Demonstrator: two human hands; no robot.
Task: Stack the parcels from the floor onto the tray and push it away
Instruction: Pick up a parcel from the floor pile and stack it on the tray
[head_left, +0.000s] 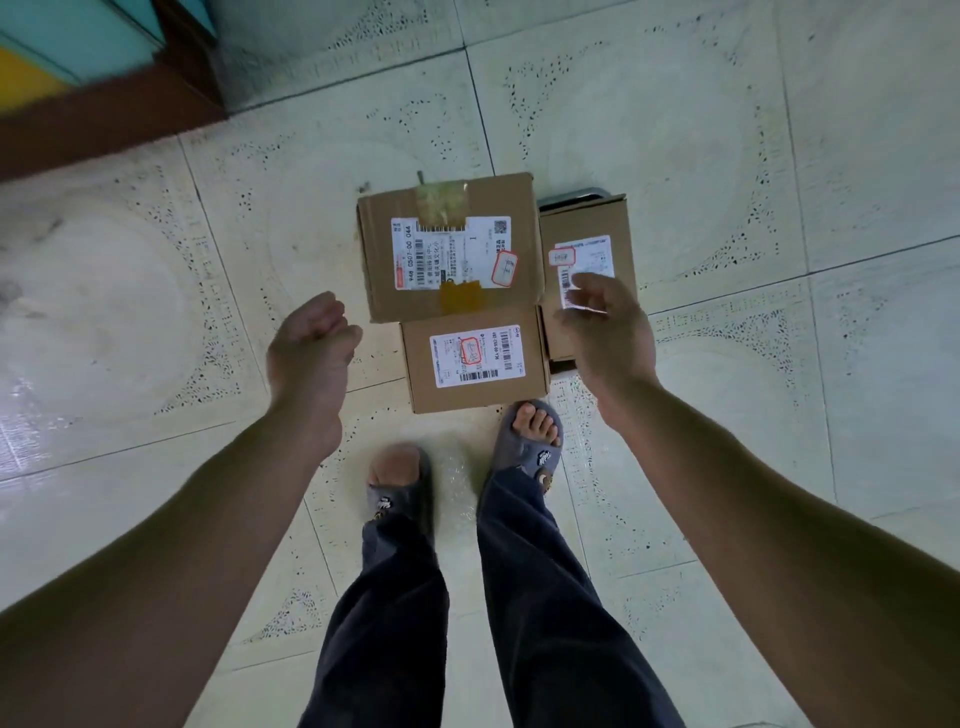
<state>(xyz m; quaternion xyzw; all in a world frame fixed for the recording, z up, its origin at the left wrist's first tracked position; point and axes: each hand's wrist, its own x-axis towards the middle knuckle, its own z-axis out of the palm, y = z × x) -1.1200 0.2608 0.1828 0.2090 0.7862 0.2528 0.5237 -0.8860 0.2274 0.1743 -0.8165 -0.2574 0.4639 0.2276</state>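
Note:
Three brown cardboard parcels with white labels stand together on the floor ahead of my feet. The large parcel (449, 247) is at the back left, a small parcel (475, 358) sits in front of it, and a tall parcel (589, 234) stands at the right. Under them, only a dark tray corner (574, 196) shows behind the tall parcel. My left hand (309, 345) hovers left of the small parcel, fingers loosely curled, holding nothing. My right hand (605, 325) hovers over the tall parcel's near end, fingers relaxed, also holding nothing.
Pale patterned floor tiles (753, 156) spread all around. A dark brown skirting and teal-and-yellow furniture (78, 78) stand at the far left. My feet in grey slippers (530, 441) are just behind the small parcel.

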